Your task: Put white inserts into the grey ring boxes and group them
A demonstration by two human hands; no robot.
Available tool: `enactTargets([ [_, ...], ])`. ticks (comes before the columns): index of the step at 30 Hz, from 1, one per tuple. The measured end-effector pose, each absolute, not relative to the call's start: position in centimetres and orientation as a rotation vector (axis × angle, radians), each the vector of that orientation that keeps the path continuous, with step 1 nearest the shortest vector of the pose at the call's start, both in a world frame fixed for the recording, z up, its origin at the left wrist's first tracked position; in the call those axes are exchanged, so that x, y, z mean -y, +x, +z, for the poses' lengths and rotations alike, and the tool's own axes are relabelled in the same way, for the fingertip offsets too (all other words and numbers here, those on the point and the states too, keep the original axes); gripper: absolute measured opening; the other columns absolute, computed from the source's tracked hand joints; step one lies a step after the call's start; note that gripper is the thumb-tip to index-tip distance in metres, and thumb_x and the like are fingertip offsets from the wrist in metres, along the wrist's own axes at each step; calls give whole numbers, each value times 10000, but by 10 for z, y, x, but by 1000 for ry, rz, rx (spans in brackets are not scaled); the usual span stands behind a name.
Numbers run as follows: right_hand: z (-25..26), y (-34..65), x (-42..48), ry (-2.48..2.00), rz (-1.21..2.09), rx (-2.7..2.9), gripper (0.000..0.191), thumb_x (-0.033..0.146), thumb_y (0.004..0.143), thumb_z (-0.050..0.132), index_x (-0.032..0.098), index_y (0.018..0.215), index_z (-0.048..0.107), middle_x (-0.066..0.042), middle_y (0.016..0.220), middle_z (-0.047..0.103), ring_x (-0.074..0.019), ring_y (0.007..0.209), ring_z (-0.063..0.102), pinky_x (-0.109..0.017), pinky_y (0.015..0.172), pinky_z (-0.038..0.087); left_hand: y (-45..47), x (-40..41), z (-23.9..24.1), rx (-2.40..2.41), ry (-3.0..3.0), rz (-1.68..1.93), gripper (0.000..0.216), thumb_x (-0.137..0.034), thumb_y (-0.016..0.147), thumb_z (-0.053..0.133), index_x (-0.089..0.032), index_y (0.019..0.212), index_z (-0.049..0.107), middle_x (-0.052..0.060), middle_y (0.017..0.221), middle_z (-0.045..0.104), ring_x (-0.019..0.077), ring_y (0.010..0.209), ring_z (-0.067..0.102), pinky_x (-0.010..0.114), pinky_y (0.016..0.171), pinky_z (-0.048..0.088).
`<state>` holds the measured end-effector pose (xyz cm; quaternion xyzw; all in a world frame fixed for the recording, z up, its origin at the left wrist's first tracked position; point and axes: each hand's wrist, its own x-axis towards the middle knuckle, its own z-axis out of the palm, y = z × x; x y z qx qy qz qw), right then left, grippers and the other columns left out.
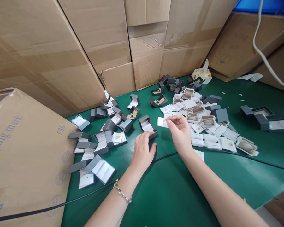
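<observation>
In the head view my left hand (pixel 143 149) has its fingers on the near edge of a small dark grey jewellery box (pixel 146 125), steadying it. The lid of this box stands open and shows a white lining. To the right, my right hand (pixel 180 132) pinches a small white card (pixel 162 122) between thumb and fingers, just beside the box. Faint print shows on the card. Left of my hands lie several open grey boxes (pixel 104 138) with white inserts. A spread of white cards and packets (pixel 211 138) lies right of my right hand.
Several more grey boxes (pixel 171 83) sit at the back of the green table (pixel 165 195). Cardboard cartons (pixel 85 34) wall the rear, and another carton (pixel 30 151) stands at left. A black cable (pixel 85 197) crosses the table under my arms. Open boxes (pixel 262 121) lie far right.
</observation>
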<state>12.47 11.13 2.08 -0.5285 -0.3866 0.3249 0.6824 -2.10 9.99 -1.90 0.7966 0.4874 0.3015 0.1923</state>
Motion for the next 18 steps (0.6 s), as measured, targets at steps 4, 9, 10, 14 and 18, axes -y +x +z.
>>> enactTargets([
  [4,21,128,-115,-1124,961,609,238,233,631,684,209,793,512,20,813,539,-94,696,535,-232,651,465,-21,-100,-20,-1341,2270,764,324,-208,848,488,-216,1170,464,71,1167,548,213,1126,475,391,939,444],
  [9,21,134,-121,-1018,1140,252,410,131,520,717,219,855,499,11,894,588,-100,800,591,-205,686,495,-22,-98,-21,-1443,2381,741,246,-213,852,485,-197,1090,545,97,1216,470,246,1132,436,406,919,449],
  [10,20,135,-121,-1013,1157,223,425,119,517,713,218,866,492,4,882,602,-103,802,598,-207,695,500,-21,-98,-21,-1470,2418,723,245,-206,851,484,-194,1086,553,102,1180,477,247,1089,452,408,892,459],
  [14,18,136,-122,-1029,1163,217,419,121,529,698,211,871,473,2,822,616,-106,784,610,-216,723,506,-20,-96,-17,-1524,2530,562,213,-196,865,456,-203,1023,599,72,906,504,203,823,499,357,714,486],
  [18,17,137,-120,-1110,1040,406,375,182,569,691,218,876,479,27,793,590,-91,708,583,-220,675,491,-20,-96,-15,-1488,2572,557,196,-191,876,439,-199,952,620,67,899,522,183,777,521,327,672,487],
])
